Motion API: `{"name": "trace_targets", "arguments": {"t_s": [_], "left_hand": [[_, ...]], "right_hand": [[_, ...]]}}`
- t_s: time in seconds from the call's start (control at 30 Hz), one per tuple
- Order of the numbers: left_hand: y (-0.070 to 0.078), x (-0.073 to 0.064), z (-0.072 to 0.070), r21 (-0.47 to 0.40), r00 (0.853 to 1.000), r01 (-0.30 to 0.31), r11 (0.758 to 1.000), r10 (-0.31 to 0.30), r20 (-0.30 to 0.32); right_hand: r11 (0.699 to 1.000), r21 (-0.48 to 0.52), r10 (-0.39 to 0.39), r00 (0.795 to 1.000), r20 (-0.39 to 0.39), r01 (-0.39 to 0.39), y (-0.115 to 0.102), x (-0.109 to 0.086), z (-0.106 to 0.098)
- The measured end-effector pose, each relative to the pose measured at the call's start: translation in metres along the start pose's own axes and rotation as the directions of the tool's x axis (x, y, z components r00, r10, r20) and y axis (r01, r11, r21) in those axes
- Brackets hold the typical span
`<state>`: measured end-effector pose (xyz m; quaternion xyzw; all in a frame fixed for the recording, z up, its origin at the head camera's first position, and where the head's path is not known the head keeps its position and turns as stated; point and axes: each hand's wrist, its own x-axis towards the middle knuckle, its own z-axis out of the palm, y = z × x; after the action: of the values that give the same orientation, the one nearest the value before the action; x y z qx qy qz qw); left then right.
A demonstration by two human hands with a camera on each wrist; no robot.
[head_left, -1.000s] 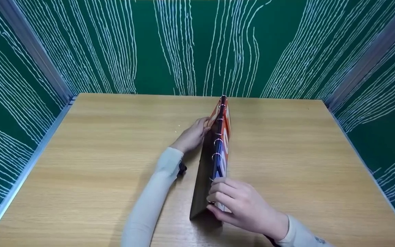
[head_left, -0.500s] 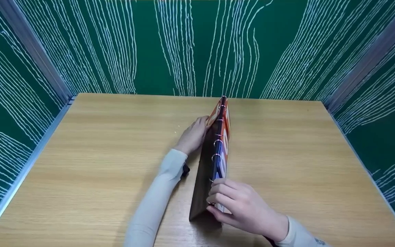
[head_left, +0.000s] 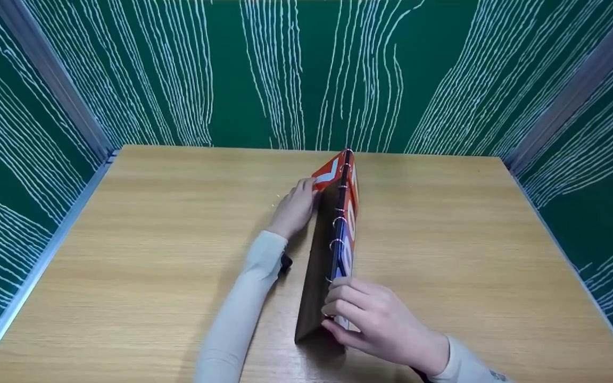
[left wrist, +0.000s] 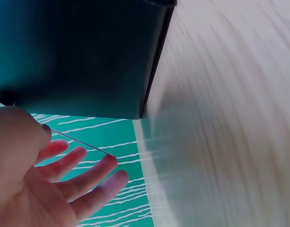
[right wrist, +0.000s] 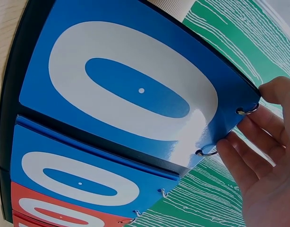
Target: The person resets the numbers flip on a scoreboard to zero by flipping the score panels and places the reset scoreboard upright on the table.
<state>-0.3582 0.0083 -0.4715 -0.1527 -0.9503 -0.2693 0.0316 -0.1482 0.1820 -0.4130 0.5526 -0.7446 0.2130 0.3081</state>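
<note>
A flip scoreboard (head_left: pixel 316 266) stands tent-like on the table, its ring-bound top edge running away from me. My left hand (head_left: pixel 295 208) reaches along its left side and holds a red number card (head_left: pixel 330 172) at the far end, swung out to the left. The left wrist view shows that card edge-on, a thin line between thumb and fingers. At the near end my right hand (head_left: pixel 375 319) pinches the top edge beside the metal rings (right wrist: pixel 247 109). Below it, in the right wrist view, hangs a large blue card (right wrist: pixel 140 90) with a white 0. Smaller blue and red 0 cards follow.
The scoreboard stands on a light wooden table (head_left: pixel 471 239). Green walls (head_left: pixel 232 80) with white wavy lines rise at the back and both sides, with grey posts (head_left: pixel 572 88) at the corners. Tiny light specks lie left of my left hand.
My left hand has drawn the far red card outward to the left, and more of its face shows. The right hand and the scoreboard stay in place.
</note>
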Motion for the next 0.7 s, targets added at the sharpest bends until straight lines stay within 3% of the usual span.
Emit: {"name": "trace_targets", "arguments": {"t_s": [0.33,0.6,0.7], "left_hand": [[-0.004,-0.001,-0.001,-0.072,0.999,0.028,0.997,-0.03,-0.028],[-0.008,-0.001,-0.006,-0.217,0.997,0.074,0.973,-0.079,-0.018],[-0.008,0.0,-0.01,-0.267,0.992,0.116,0.957,-0.127,-0.023]], "right_hand": [[1.0,0.015,0.003,1.0,-0.005,-0.003,0.0,-0.002,0.002],[1.0,0.011,0.009,1.0,-0.003,-0.009,0.0,-0.002,0.002],[1.0,0.01,0.007,1.0,0.002,-0.007,-0.001,-0.001,0.002]]}}
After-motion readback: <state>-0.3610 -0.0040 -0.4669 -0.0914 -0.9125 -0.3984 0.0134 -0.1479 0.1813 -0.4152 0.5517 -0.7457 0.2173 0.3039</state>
